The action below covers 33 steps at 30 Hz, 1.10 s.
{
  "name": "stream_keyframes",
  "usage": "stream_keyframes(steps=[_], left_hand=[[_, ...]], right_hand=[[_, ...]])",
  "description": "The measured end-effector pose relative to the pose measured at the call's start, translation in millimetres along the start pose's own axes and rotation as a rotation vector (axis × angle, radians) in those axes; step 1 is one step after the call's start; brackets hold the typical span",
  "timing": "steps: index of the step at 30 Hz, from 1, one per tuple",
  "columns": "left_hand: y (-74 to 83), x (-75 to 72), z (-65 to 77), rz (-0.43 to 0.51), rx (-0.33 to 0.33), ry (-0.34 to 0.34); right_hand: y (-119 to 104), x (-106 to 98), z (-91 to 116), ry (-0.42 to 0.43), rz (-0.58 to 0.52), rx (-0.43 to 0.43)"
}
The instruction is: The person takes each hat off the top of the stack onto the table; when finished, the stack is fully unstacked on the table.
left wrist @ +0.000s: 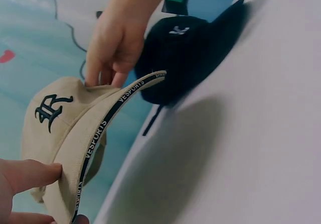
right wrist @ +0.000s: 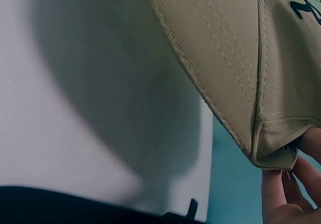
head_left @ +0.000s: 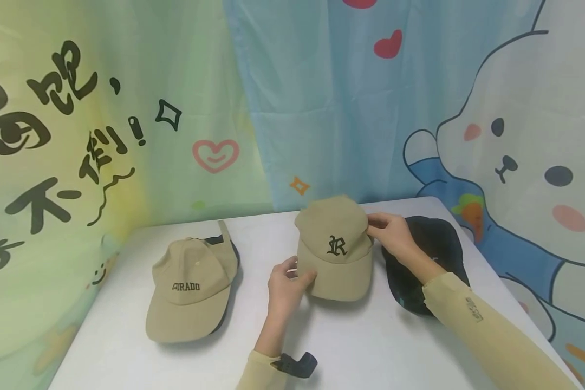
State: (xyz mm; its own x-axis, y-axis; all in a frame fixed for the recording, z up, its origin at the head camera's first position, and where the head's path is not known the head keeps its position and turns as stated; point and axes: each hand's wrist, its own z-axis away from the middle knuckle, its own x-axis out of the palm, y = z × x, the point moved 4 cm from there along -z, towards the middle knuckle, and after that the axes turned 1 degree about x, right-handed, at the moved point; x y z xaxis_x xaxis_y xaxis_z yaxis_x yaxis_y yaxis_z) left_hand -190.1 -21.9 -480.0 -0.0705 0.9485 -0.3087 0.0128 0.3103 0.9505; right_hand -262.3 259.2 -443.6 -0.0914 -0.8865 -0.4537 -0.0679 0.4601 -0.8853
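Note:
Both hands hold a beige baseball cap (head_left: 338, 233) with a dark "R" on its front, raised over the white table. My left hand (head_left: 287, 287) grips the brim's left side, thumb on top and fingers beneath, as the left wrist view shows. At the cap's right edge my right hand (head_left: 392, 235) pinches the fabric between thumb and fingers, seen close up in the right wrist view (right wrist: 296, 184). The underside of the brim (left wrist: 108, 118) carries a dark tape lettered "VESPORTS". Under the right forearm lies a black cap (head_left: 404, 276), partly covered by it.
Another beige cap (head_left: 190, 287) lettered "CORADO" lies at the table's left, stacked over a dark one, its strap standing up behind. A printed curtain (head_left: 317, 108) hangs along the back edge of the white table (head_left: 351, 346).

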Motion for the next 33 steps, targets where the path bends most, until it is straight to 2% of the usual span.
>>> stream_keyframes(steps=[6,15,26,33], left_hand=[[-6.1,15.5,2.1,-0.01,0.001,-0.021],[-18.7,33.1,6.0,-0.041,-0.008,-0.071],[-13.3,43.9,11.3,-0.138,0.055,-0.026],[-9.1,51.7,15.2,-0.199,0.052,-0.013]], right_hand=[[14.9,-4.0,2.5,0.006,0.102,-0.007],[39.3,-2.8,4.9,0.0,0.162,0.017],[47.9,-6.8,6.0,-0.013,0.174,-0.02],[53.6,-9.4,6.9,-0.019,0.166,-0.012]])
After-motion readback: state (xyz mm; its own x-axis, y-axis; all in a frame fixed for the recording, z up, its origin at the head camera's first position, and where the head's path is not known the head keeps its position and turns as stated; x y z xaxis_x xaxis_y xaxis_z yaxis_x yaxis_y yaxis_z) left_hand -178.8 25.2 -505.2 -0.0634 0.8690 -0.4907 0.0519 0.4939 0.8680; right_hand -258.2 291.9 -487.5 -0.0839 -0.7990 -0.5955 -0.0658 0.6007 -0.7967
